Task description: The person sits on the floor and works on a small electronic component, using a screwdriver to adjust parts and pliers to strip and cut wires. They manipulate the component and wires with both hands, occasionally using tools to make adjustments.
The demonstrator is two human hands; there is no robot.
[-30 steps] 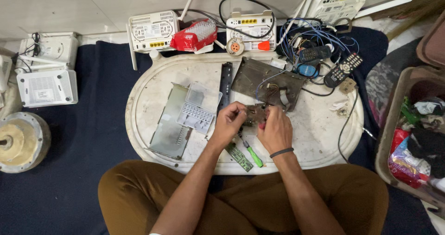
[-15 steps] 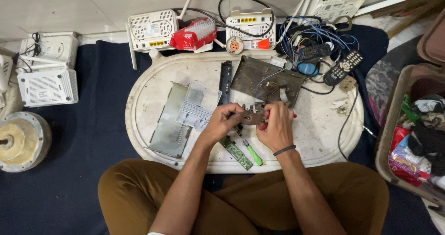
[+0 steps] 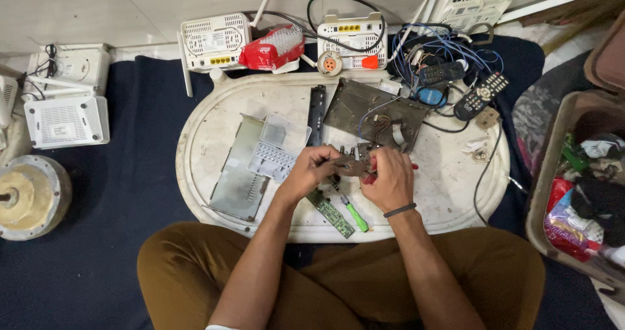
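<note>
My left hand and my right hand meet over the middle of a white oval tray table. Between them is a small brown circuit board with connectors on its edge; both hands grip it. A red-handled tool shows at my right fingers. Just below the hands lie a green-handled screwdriver and a narrow green circuit strip.
On the table: a grey metal plate with a white plastic part, a black strip, a dark metal chassis with wires. Behind it stand white routers, a red packet, remotes. A bin of clutter at right.
Both hands have lifted the small board slightly up and away from me; my fingers shifted on it. Nothing else on the table moved.
</note>
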